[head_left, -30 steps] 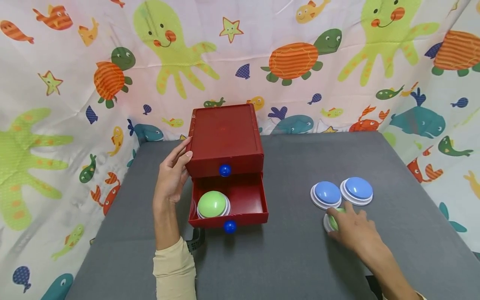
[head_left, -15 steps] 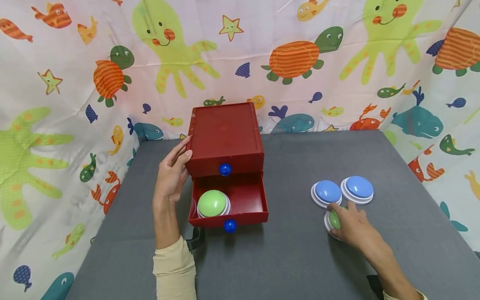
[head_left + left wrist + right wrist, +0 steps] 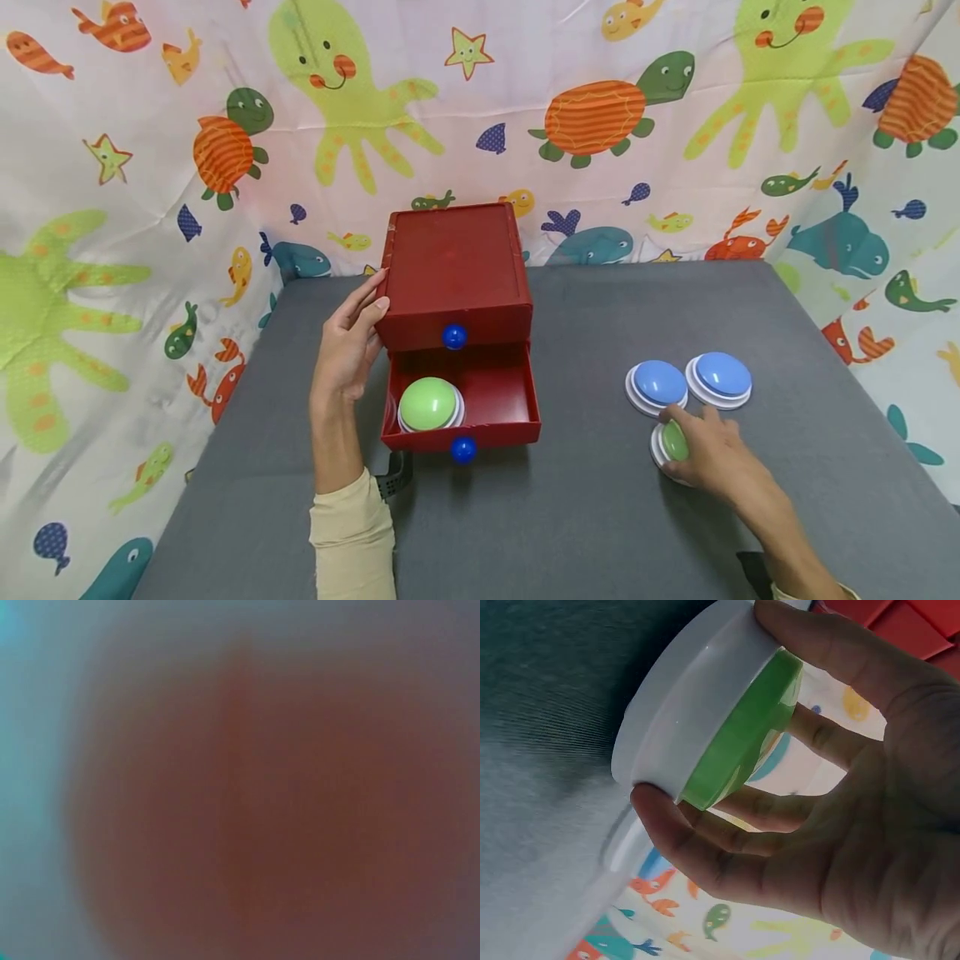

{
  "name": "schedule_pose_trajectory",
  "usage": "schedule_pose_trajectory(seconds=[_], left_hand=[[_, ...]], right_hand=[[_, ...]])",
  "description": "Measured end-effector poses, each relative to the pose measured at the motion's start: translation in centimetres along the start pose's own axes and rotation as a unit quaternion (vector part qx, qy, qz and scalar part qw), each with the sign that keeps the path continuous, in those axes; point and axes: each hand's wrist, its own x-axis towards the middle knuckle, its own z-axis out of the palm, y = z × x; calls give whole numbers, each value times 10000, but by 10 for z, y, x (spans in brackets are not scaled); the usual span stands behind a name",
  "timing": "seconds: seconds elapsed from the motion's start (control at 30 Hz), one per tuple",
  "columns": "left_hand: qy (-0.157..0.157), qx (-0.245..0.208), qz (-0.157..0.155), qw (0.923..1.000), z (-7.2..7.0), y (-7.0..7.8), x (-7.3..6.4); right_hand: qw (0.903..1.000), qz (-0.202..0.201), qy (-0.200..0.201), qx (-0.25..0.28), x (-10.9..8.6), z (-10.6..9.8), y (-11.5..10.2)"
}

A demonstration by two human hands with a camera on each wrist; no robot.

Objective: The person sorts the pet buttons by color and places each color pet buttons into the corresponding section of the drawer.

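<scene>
My right hand (image 3: pixel 712 454) grips a push button with a green dome and white base (image 3: pixel 674 442), thumb and fingers spread around its rim. In the right wrist view, the green button (image 3: pixel 742 739) is close over the grey table, fingertips on its white base. My left hand (image 3: pixel 343 354) rests against the left side of a red two-drawer box (image 3: pixel 457 258), fingers extended and thumb at its front corner. The box's lower drawer (image 3: pixel 498 438) is pulled out and has another green button (image 3: pixel 427 403) in its left part. The left wrist view is a reddish-brown blur.
Two blue buttons (image 3: pixel 660 382) with white bases lie side by side just behind my right hand. The upper drawer with its blue knob (image 3: pixel 454 337) is closed. A curtain (image 3: pixel 465 108) printed with sea animals surrounds the grey table (image 3: pixel 555 517).
My right hand has shifted slightly and its hold on the green button shows more of the dome. The left hand, box and drawer stay as they were; the head view has moved a little.
</scene>
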Motion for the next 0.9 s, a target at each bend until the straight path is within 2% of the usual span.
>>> schedule_pose_trajectory(seconds=[0.23,0.6,0.9], left_hand=[[44,-23,-4,10000,1,1,0],[79,16,51,10000,0,-1,0],[69,38,-23,10000,1,-1,0]], right_hand=[[9993,-349,120,-93,-3,-22,-23],[9971,-588,291,373,-4,-42,-61],[9929,-791,409,792,-8,-58,-101]])
